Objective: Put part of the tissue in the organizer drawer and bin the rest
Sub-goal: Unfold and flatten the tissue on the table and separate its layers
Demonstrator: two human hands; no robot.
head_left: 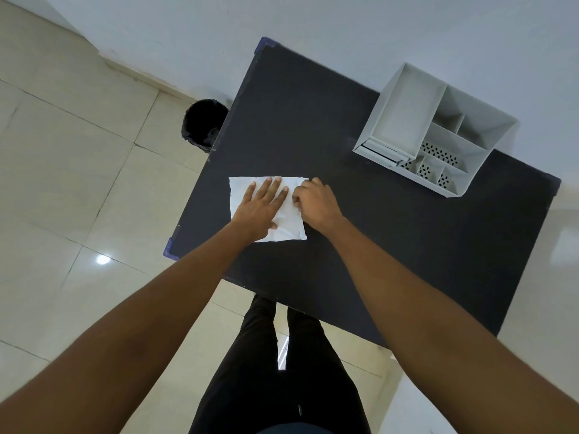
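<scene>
A white tissue lies flat near the left edge of the black table. My left hand presses flat on its middle, fingers spread. My right hand rests at the tissue's right edge with fingers curled, pinching the paper there. The grey organizer stands at the table's far right; its small drawer at the front left corner looks shut. A black bin with a dark liner stands on the floor beside the table's left far side.
The table stands against a pale wall. Beige floor tiles spread to the left and in front. My legs in dark trousers stand at the table's near edge. Blue tape marks two table corners.
</scene>
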